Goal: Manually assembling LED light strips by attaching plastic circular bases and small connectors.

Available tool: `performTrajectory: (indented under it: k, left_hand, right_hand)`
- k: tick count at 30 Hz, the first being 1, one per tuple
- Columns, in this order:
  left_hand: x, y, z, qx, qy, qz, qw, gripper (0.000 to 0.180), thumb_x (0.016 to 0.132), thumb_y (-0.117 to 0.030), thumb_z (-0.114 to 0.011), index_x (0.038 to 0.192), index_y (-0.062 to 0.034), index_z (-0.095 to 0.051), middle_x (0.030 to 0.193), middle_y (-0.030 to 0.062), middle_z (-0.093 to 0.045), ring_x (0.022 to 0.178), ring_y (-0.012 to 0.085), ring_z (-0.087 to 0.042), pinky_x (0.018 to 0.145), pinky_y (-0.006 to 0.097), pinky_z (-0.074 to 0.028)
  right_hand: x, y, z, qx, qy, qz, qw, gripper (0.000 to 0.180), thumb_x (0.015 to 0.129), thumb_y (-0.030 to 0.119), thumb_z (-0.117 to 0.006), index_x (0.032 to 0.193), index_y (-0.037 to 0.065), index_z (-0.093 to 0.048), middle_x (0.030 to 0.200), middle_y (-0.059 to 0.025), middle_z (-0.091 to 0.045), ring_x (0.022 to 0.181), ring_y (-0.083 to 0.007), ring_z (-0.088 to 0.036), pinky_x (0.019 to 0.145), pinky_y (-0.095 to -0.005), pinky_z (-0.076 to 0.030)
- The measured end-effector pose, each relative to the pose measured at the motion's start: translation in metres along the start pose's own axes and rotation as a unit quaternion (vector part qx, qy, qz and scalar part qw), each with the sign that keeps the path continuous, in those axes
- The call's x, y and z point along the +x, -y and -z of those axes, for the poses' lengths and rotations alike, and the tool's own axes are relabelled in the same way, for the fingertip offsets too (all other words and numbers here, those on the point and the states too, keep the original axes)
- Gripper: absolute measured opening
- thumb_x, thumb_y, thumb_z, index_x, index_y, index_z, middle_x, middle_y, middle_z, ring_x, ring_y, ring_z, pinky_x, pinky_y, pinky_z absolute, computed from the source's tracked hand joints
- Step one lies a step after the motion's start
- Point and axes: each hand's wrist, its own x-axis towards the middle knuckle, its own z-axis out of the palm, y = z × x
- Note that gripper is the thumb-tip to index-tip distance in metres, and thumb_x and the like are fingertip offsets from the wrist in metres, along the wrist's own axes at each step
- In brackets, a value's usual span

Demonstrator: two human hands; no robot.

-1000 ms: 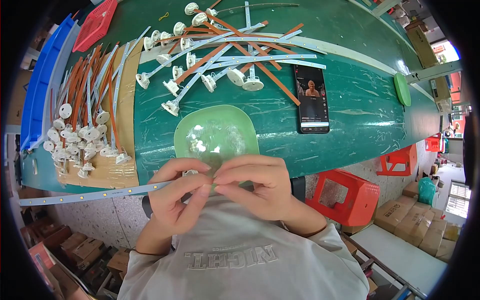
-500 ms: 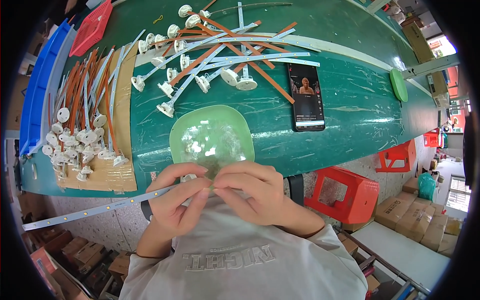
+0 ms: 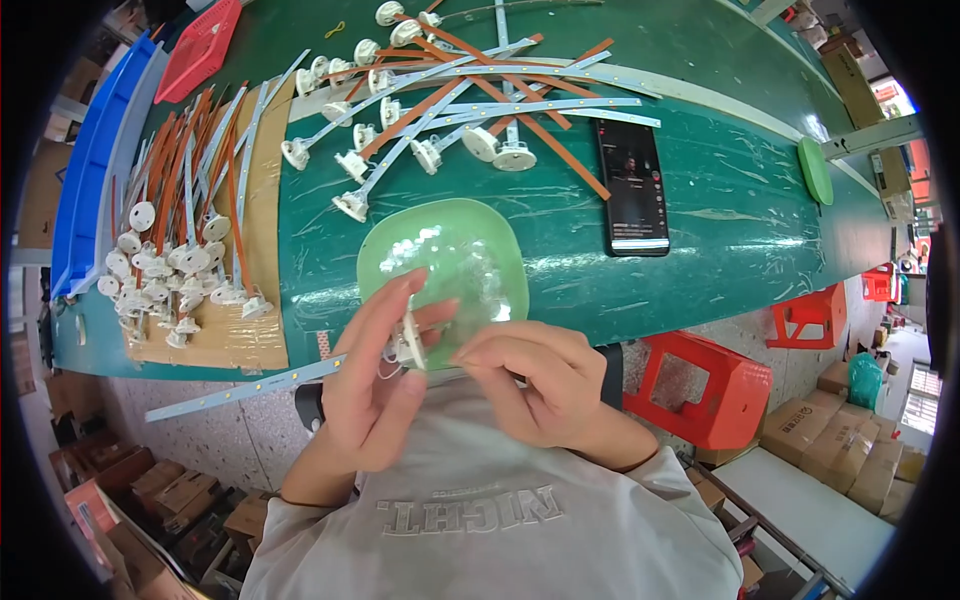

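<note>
In front of my body my left hand (image 3: pixel 368 385) holds an LED strip light. Its long pale strip (image 3: pixel 245 390) with small yellow LEDs sticks out leftward past the wrist. The strip's round white end fitting (image 3: pixel 408 342) stands between my thumb and raised, spread fingers, with a thin white wire looping beneath it. Close on the right, my right hand (image 3: pixel 535 385) has thumb and forefinger pressed together; whatever they pinch is too small to make out. Both hands are at the near rim of a light green plastic dish (image 3: pixel 505 260), whose contents are blurred by glare.
Strips with white fittings (image 3: pixel 350 205) lie crisscrossed across the green table (image 3: pixel 720 290). Another heap (image 3: pixel 175 265) covers cardboard at left, near a blue tray (image 3: pixel 85 190) and a red basket (image 3: pixel 200 50). A phone (image 3: pixel 633 190) lies right of the dish; red stools (image 3: pixel 700 390) stand beyond the table edge.
My left hand has opened its upper fingers and turned the fitting upright into view, swinging the strip rightward. My right hand has drawn apart from the left, fingers still pinched.
</note>
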Motion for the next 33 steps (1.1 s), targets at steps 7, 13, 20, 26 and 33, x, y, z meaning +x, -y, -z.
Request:
performTrajectory:
  k: [7, 13, 20, 26, 33]
  left_hand:
    - [-0.007, 0.009, 0.003, -0.073, -0.007, -0.051, 0.996, 0.056, 0.093, 0.0, -0.053, 0.146, 0.008, -0.038, 0.145, 0.0289, -0.038, 0.12, 0.0388, -0.06, 0.101, 0.044, -0.049]
    - [-0.005, 0.016, 0.003, -0.08, -0.022, -0.097, 0.992, 0.049, 0.09, 0.0, -0.059, 0.138, 0.0038, -0.05, 0.135, 0.0303, -0.051, 0.118, 0.0396, -0.061, 0.099, 0.046, -0.05]
    - [-0.004, 0.019, 0.001, -0.074, -0.018, -0.12, 0.99, 0.046, 0.087, 0.004, -0.066, 0.132, 0.0032, -0.056, 0.14, 0.0326, -0.047, 0.119, 0.0425, -0.061, 0.098, 0.046, -0.051]
    - [-0.004, 0.016, -0.003, -0.047, -0.031, -0.119, 0.991, 0.047, 0.085, 0.007, -0.067, 0.131, 0.0024, -0.058, 0.14, 0.0326, -0.047, 0.118, 0.0429, -0.061, 0.097, 0.045, -0.053]
    - [-0.003, 0.015, -0.003, -0.043, -0.034, -0.127, 0.99, 0.046, 0.086, 0.006, -0.069, 0.131, 0.0, -0.06, 0.14, 0.0322, -0.047, 0.12, 0.0431, -0.061, 0.097, 0.044, -0.053]
  right_hand:
    - [0.001, 0.0, -0.005, 0.009, 0.012, 0.019, 1.0, 0.022, 0.078, -0.011, -0.07, 0.097, -0.003, -0.064, 0.084, -0.0137, -0.071, 0.065, -0.0204, -0.07, 0.058, -0.0265, -0.057]
    - [0.003, -0.001, -0.009, 0.013, 0.011, 0.026, 1.0, 0.021, 0.079, -0.011, -0.069, 0.098, -0.003, -0.064, 0.086, -0.0139, -0.071, 0.065, -0.0202, -0.071, 0.058, -0.0264, -0.056]
    - [0.004, 0.001, -0.007, 0.065, 0.008, -0.02, 0.998, 0.016, 0.083, -0.009, -0.067, 0.098, -0.004, -0.065, 0.087, -0.0141, -0.071, 0.067, -0.0177, -0.072, 0.054, -0.0238, -0.053]
    - [0.004, 0.005, -0.003, 0.089, 0.017, -0.078, 0.993, 0.014, 0.086, -0.008, -0.066, 0.099, -0.003, -0.066, 0.087, -0.0137, -0.072, 0.066, -0.0142, -0.072, 0.046, -0.0193, -0.045]
    - [0.003, 0.006, -0.002, 0.081, 0.025, -0.084, 0.993, 0.015, 0.085, -0.008, -0.066, 0.099, -0.003, -0.066, 0.087, -0.0136, -0.072, 0.065, -0.0142, -0.071, 0.046, -0.0194, -0.045]
